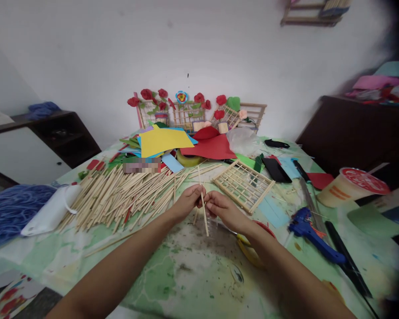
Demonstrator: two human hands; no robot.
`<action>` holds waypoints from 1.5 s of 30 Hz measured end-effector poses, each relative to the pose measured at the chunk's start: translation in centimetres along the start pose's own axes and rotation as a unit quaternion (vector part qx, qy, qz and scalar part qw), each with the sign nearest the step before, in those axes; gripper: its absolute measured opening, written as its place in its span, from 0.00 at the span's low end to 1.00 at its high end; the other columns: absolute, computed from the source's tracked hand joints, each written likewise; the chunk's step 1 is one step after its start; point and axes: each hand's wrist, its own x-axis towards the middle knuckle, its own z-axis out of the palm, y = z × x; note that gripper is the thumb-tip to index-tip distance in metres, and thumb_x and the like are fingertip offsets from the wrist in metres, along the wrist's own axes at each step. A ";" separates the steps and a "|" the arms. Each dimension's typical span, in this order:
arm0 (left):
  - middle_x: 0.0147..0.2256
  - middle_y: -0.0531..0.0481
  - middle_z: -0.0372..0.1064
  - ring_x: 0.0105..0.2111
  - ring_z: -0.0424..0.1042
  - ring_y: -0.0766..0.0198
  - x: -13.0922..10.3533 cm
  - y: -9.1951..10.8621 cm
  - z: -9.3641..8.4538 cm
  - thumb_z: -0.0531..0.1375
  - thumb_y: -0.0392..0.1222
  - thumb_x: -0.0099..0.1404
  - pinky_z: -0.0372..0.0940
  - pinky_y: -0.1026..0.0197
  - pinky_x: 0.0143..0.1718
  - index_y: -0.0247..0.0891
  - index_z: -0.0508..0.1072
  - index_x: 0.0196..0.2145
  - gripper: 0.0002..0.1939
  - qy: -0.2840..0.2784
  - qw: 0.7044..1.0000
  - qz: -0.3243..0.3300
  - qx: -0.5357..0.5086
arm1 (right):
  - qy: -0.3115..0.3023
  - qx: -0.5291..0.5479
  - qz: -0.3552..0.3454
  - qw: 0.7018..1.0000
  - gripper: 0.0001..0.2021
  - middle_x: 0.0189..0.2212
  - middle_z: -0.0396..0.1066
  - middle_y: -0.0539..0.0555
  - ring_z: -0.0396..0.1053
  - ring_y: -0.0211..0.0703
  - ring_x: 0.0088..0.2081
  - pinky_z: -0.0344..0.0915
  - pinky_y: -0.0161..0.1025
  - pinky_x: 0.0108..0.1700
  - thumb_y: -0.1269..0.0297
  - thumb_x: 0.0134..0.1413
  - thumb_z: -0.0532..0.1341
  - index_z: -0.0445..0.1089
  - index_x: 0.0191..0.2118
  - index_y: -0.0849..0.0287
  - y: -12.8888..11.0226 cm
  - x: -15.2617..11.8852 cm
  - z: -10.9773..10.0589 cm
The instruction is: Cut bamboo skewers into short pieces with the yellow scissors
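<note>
My left hand [190, 199] is closed, its thumb and fingers pinching a thin pale wooden stick [205, 221]. The stick slants up and away from me above the table. My right hand [221, 207] is closed too, with its fingertips pressed together against the same stick, close beside the left fingers. Just left of the hands spreads a big loose pile of wooden sticks [119, 195]. To their right lies a lattice panel of sticks [242, 184]. Under my right forearm, scissors with yellow handles [249, 252] are partly hidden.
A blue glue gun [315, 239] and a lidded cup [352, 188] stand at the right. Yellow paper [166, 141] and red paper [213, 148] lie at the back, before stick frames with red flowers [146, 94]. Blue cord [16, 210] is heaped at the left.
</note>
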 end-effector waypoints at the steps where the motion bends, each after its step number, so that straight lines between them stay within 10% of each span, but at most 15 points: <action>1: 0.19 0.56 0.56 0.19 0.54 0.72 -0.1 0.1 0.1 0.52 0.57 0.61 0.51 0.67 0.22 0.35 0.62 0.23 0.21 -0.003 1.000 0.005 0.017 | 0.005 -0.012 0.003 1.000 0.04 0.22 0.60 0.45 0.56 0.34 0.24 0.55 0.35 0.28 0.65 0.50 0.55 0.58 0.31 0.56 0.1 0.0 0.1; 11: 0.20 0.55 0.58 0.22 0.57 0.70 -0.3 0.2 0.8 0.48 0.58 0.63 0.54 0.65 0.25 0.36 0.63 0.25 0.22 0.020 0.995 0.028 0.094 | 0.115 -0.008 -0.009 0.993 0.11 0.19 0.58 0.42 0.56 0.32 0.22 0.52 0.33 0.25 0.66 0.43 0.61 0.54 0.28 0.56 0.3 0.3 0.1; 18: 0.23 0.51 0.64 0.23 0.61 0.70 -0.6 0.0 1.5 0.53 0.55 0.61 0.55 0.66 0.26 0.34 0.67 0.27 0.20 -0.075 0.994 0.007 0.073 | 0.275 -0.015 -0.046 0.960 0.12 0.19 0.61 0.44 0.61 0.36 0.23 0.56 0.36 0.27 0.64 0.43 0.60 0.53 0.29 0.54 1.1 0.9 -1.8; 45: 0.30 0.43 0.75 0.31 0.74 0.60 -0.6 -0.8 1.4 0.62 0.49 0.55 0.64 0.62 0.34 0.33 0.73 0.32 0.15 -0.002 0.995 -0.036 0.088 | 0.282 -0.114 -0.046 0.952 0.09 0.22 0.64 0.46 0.64 0.38 0.25 0.60 0.38 0.29 0.67 0.44 0.59 0.56 0.28 0.55 1.6 0.9 -2.8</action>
